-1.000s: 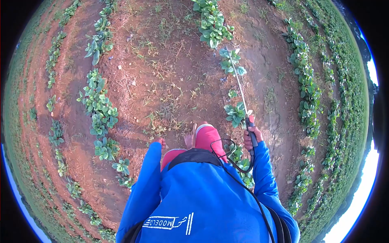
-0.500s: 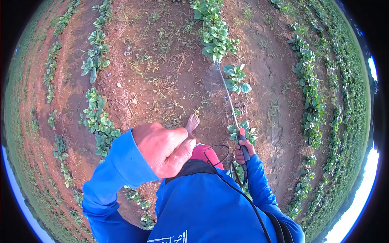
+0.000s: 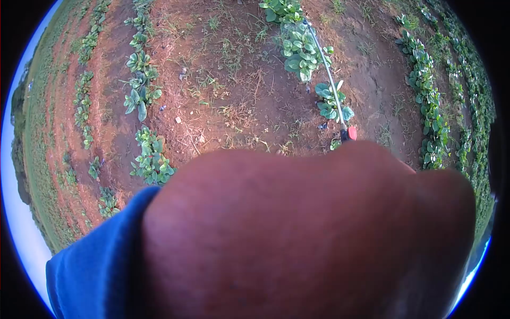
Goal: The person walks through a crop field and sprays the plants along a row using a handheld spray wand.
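My left hand (image 3: 297,228) is very close to the camera and fills the lower middle and right of the view, back of the hand showing, blurred. Its fingers are bent out of sight, so what they hold, if anything, cannot be made out. A blue sleeve (image 3: 95,266) covers that wrist. Beyond the hand, a thin metal spray wand (image 3: 328,69) with a red trigger piece (image 3: 352,132) points up and away. The wand's tip is over the leafy plants (image 3: 300,50) of the middle row. My right hand is hidden behind my left.
Rows of green plants run away over reddish soil, one at the left (image 3: 142,87) and one at the right (image 3: 425,93). Weeds and dry stalks (image 3: 236,111) lie between the rows. Trees (image 3: 20,138) and sky show at the left edge.
My left hand has risen from low beside my body to right in front of the camera, covering my body and right hand. The wand's tip has shifted up and right in the view.
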The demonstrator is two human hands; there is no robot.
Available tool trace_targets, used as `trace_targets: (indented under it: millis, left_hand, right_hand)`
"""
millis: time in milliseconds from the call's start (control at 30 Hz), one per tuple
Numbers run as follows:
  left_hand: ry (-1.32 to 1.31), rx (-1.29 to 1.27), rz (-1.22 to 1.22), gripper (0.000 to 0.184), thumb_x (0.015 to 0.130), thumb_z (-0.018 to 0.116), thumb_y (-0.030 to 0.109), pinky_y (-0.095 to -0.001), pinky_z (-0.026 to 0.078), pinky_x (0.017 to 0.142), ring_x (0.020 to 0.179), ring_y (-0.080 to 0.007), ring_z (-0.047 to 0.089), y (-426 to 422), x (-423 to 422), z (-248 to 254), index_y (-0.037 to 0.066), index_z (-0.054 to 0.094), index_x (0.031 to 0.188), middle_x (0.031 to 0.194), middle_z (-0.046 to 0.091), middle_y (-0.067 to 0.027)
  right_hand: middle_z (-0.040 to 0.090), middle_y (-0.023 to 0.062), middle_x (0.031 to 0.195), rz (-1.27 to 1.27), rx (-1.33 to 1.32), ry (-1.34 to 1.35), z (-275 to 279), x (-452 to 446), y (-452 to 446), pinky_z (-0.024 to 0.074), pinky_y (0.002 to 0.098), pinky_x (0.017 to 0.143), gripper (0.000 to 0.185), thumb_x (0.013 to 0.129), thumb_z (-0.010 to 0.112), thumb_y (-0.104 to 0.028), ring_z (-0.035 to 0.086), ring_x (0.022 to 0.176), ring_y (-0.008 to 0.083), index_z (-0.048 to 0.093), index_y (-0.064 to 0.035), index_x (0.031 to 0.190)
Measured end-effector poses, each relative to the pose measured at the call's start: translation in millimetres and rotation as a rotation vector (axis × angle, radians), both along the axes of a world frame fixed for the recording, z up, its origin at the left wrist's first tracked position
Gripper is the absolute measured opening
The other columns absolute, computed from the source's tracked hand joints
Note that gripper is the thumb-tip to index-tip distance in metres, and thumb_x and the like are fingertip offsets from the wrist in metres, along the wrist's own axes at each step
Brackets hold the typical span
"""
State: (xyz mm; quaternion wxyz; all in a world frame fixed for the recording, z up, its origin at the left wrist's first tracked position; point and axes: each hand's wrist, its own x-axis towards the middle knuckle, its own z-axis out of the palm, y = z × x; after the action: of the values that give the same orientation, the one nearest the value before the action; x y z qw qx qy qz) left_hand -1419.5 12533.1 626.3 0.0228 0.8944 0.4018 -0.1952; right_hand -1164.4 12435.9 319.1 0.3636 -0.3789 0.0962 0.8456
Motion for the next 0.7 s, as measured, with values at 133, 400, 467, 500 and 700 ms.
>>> trace_targets:
  millis: [133,400,467,500,700]
  left_hand:
    - [0.052,0.054,-0.028,0.027,0.076,0.056,0.022,-0.0409,0.036,0.038,0.043,-0.0330,0.048,19.7,-3.3,4.2,0.003,0.044,0.059,0.048,0.044,-0.0156]
    - [0.086,0.107,-0.011,0.026,0.075,0.056,0.022,-0.0407,0.036,0.038,0.042,-0.0322,0.047,63.9,-38.3,25.1,0.002,0.045,0.062,0.049,0.043,-0.0150]
    - [0.102,0.107,0.019,0.026,0.075,0.056,0.022,-0.0407,0.036,0.038,0.041,-0.0320,0.047,79.2,-53.1,26.8,0.002,0.045,0.063,0.049,0.043,-0.0149]
    - [0.107,0.112,0.026,0.026,0.075,0.056,0.022,-0.0407,0.036,0.038,0.041,-0.0319,0.047,87.5,-61.3,27.0,0.002,0.045,0.063,0.049,0.043,-0.0148]
    - [0.111,0.130,-0.038,0.025,0.074,0.056,0.022,-0.0406,0.036,0.037,0.040,-0.0313,0.047,146.1,-99.5,27.9,0.001,0.046,0.065,0.049,0.043,-0.0144]
  right_hand:
    - [0.034,0.0005,0.046,0.013,-0.041,-0.184,-14.9,-11.7,14.2,0.0272,0.0277,0.027,0.027,0.075,0.051,-0.036,0.031,0.030,0.0125,0.041,-0.0125,0.066]
    - [0.037,0.0016,0.047,0.232,-0.074,-0.426,13.4,-76.0,65.1,0.0278,0.0280,0.027,0.025,0.074,0.052,-0.033,0.033,0.031,0.0133,0.042,-0.0114,0.067]
    - [0.038,0.0018,0.048,0.288,-0.095,-0.439,9.1,-87.5,78.2,0.0281,0.0277,0.028,0.024,0.074,0.052,-0.032,0.034,0.032,0.0130,0.043,-0.0110,0.068]
    - [0.038,0.0018,0.048,0.308,-0.099,-0.457,16.3,-100.8,86.0,0.0282,0.0275,0.028,0.024,0.074,0.052,-0.032,0.034,0.032,0.0129,0.043,-0.0108,0.068]
    - [0.041,0.0023,0.050,0.278,-0.147,-0.535,19.4,-133.7,98.6,0.0290,0.0265,0.030,0.021,0.073,0.054,-0.028,0.036,0.034,0.0122,0.044,-0.0097,0.070]
